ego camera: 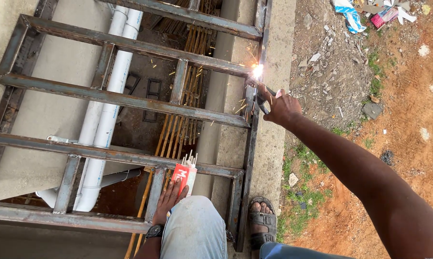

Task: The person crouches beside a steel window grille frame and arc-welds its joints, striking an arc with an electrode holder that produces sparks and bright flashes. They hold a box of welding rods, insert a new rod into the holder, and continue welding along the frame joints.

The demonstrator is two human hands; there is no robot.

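Here the right hand [282, 107] stretches out, gripping the electrode holder [263, 95].

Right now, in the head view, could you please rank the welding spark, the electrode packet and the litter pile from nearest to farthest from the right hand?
1. Welding spark: just up-left of the right hand, on the steel frame.
2. Electrode packet: lower left, by the left hand.
3. Litter pile: top right, on the dirt.
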